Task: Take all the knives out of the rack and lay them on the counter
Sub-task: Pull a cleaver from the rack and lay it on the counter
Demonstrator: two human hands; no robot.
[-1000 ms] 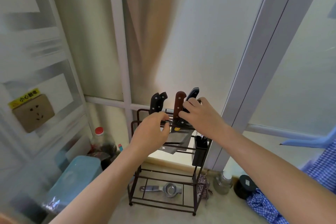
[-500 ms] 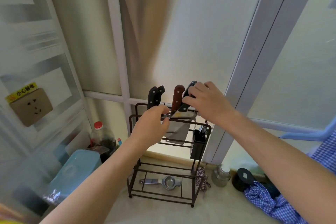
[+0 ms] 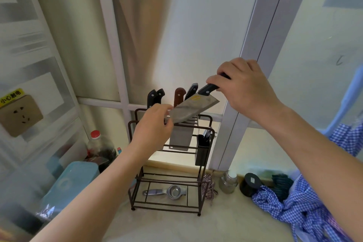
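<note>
Two bare forearms reach up from the bottom of my view over the pale counter (image 3: 225, 226), which is where every knife must end up, so I need a free patch of it in front of the rack (image 3: 170, 163). My left hand (image 3: 153, 129) sits at the rack's top rail, fingers curled together at the lower corner of the cleaver (image 3: 193, 110); I judge it is there to steady the frame and guide the blade clear, though I cannot tell whether the fingertips press the steel or the wire. My right hand (image 3: 243, 88) is clamped around the cleaver's black handle, holding the blade tilted, tip down to the left, lifted free of its slot and above the rack. Beyond it four handles stand upright in the slots: two black ones (image 3: 155, 97), a brown one (image 3: 179, 96) and another dark one (image 3: 191, 92), with a wide blade (image 3: 179, 139) hanging below the rail. So the job is barely begun. Low on the rack's base lies a metal squeezer (image 3: 167, 191), not a knife, which I would leave.
</note>
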